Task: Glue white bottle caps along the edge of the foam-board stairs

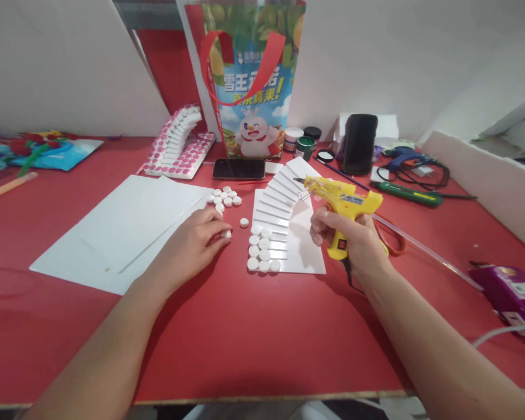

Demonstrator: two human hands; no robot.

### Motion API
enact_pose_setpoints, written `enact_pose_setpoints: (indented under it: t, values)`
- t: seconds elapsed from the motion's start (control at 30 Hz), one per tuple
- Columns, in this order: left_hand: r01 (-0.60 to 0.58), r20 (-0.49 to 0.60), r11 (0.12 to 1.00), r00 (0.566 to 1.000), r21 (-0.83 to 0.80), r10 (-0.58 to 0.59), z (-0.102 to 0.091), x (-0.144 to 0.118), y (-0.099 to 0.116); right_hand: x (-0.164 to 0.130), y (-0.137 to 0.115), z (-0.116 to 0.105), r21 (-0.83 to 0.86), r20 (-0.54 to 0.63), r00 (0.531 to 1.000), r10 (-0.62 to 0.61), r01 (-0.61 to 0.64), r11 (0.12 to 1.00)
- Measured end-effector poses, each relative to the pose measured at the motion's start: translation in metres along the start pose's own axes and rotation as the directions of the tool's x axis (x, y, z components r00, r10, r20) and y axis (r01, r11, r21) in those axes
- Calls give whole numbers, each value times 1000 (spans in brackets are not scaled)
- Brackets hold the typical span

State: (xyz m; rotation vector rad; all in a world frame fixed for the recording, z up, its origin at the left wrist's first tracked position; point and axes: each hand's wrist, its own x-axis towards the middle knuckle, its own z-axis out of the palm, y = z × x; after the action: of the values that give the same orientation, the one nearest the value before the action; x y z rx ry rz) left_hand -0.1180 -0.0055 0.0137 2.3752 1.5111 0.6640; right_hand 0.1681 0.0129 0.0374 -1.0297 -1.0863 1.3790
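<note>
On the red table (pixel 245 344), white sheets (pixel 126 227) lie left of a white stepped model (pixel 289 233). The right hand (pixel 354 239) is clamped around a yellow glue gun (pixel 345 201) over the model's right side. The left hand (pixel 196 239) pinches one white disc (pixel 226 234) near the model, a small pile of discs (pixel 225 197) just beyond.

Far centre, the gift bag (pixel 252 81) carries big Chinese lettering, "雪王" up top and "真果!" beneath (the characters between hide behind its red handle); nothing else readable.
</note>
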Motion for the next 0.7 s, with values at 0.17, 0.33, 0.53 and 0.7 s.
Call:
enact_pose_setpoints:
  t: [0.17,0.33,0.53,0.7]
  values:
    - [-44,12,999,999,8,44,-3,1,9,0,-1,0,-33,-5,1000,-9,9,999]
    - [63,-105,987,991,-150,-79,-2,2,18,-1,0,-2,-25,52,999,3,-1,1000]
    - [38,-192,886,971,-462,-142,-2,11,22,-4,-2,1,-38,140,989,37,-32,999]
    - [217,-36,710,946,-670,-323,-17,32,40,-7,-6,3,-28,157,986,50,-46,999]
